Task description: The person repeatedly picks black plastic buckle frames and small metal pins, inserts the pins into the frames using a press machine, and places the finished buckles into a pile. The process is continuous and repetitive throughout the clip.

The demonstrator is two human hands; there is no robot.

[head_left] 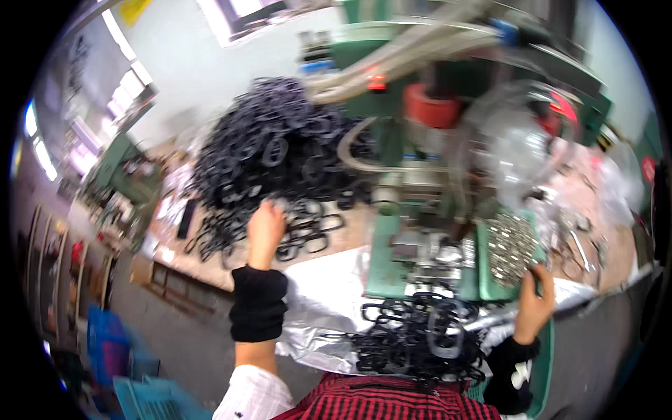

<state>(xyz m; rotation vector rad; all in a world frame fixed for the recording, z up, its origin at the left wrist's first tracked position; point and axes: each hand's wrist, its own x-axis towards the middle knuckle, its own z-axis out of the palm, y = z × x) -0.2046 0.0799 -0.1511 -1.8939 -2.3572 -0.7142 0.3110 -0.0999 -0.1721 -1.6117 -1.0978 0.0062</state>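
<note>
My left hand (266, 227) reaches forward to the near edge of a tall heap of black oval loop-shaped pieces (276, 143). Its fingers are curled in, and what they hold, if anything, cannot be made out. On the right, my right hand (535, 302) is at the near corner of a green tray (483, 269) of small shiny metal parts (511, 245). Thumb and fingers are bent together there, with a dark spot between them that is too blurred to name. More black loops (413, 336) lie in a pile right in front of me, between my forearms.
A green machine (385, 252) with a red collar (432, 106) and pale hoses (406, 56) stands at the centre. Silvery sheeting (315, 301) covers the table's front edge. Clear plastic bags (518, 154) are at right. Blue crates (150, 395) stand on the floor at lower left.
</note>
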